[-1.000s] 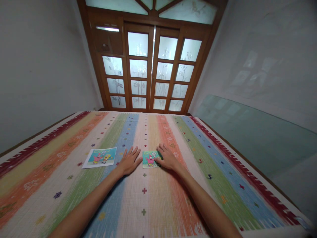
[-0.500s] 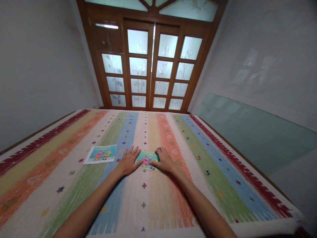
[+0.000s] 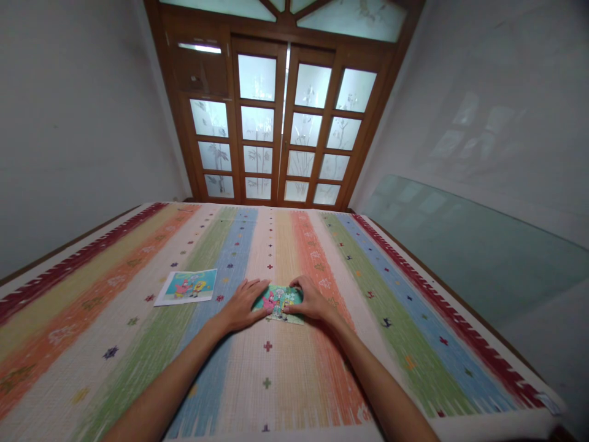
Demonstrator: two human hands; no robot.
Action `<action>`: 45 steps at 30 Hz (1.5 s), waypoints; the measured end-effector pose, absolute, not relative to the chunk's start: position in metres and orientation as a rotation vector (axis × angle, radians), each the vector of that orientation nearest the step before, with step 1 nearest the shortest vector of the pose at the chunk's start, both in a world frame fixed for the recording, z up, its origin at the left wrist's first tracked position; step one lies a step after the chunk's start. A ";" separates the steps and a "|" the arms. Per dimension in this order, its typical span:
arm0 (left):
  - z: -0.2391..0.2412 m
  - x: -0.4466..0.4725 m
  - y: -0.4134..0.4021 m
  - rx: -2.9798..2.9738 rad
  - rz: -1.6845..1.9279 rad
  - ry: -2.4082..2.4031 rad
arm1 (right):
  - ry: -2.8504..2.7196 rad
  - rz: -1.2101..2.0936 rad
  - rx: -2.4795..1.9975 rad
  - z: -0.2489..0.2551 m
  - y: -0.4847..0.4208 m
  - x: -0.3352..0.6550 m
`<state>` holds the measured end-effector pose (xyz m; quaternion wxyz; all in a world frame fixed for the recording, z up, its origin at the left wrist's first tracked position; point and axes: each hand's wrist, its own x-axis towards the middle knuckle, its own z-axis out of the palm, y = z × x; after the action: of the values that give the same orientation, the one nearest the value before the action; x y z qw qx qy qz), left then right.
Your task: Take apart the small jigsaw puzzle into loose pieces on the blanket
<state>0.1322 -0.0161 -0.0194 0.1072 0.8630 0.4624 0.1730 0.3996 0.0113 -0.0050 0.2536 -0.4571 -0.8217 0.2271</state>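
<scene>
Far left, the reference picture point(image 3: 186, 286) is lying flat on the striped rug point(image 3: 115, 331), a printed sheet showing two cartoon figures, well apart from your hands and untouched. Moving right, your left hand point(image 3: 242, 305) is resting palm down with fingers spread, its fingertips pressing on the left edge of the small puzzle point(image 3: 281, 303). The puzzle is sitting near the middle of the rug, on the pale stripe between the blue and orange bands, and it is lying slightly skewed rather than square to the stripes. Right again, your right hand point(image 3: 313, 301) is curling over the puzzle's right edge, fingers bent, thumb toward the near side; whether it is pinching the edge or only pressing down, I cannot tell. So the two hands are closing in together from either side, neither clamped around anything. Judging by looks, the puzzle is thin, light card, made of joined pieces, so it is probably going to flex and come apart if lifted by one corner. Best hold seems to be both long edges at once, flat and supported, or sliding it along the weave. Beyond, the wooden glazed doors point(image 3: 285, 129) are standing shut.
</scene>
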 end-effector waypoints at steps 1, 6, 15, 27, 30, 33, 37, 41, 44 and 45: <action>-0.019 0.133 -0.016 2.535 0.514 1.355 | -2.215 0.654 -1.226 -0.005 0.011 0.399; -0.012 0.135 -0.016 2.487 0.612 1.346 | -2.159 0.746 -1.110 -0.005 0.010 0.395; -0.007 0.134 -0.008 2.335 0.753 1.417 | -1.978 0.797 -1.069 -0.010 0.015 0.381; -0.007 0.131 -0.003 2.193 0.843 1.331 | -1.908 0.711 -1.129 -0.020 0.030 0.372; -0.009 0.128 -0.007 2.242 0.870 1.373 | -1.979 0.670 -1.092 -0.021 0.023 0.378; -0.010 0.126 -0.015 2.327 0.766 1.409 | -2.201 0.629 -1.009 -0.021 0.014 0.386; -0.008 0.127 -0.019 2.325 0.710 1.402 | -2.326 0.593 -0.979 -0.018 0.011 0.391; -0.005 0.128 -0.015 2.275 0.722 1.384 | -2.372 0.597 -0.923 -0.010 0.014 0.389; -0.002 0.129 -0.013 2.241 0.707 1.378 | -2.387 0.661 -0.916 -0.006 0.017 0.385; -0.001 0.130 -0.013 2.225 0.703 1.380 | -2.377 0.692 -0.926 -0.006 0.018 0.384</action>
<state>0.1298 -0.0127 -0.0012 0.2139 0.8018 0.4972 0.2533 0.3837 0.0182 -0.0057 0.2466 -0.3396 -0.8714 0.2539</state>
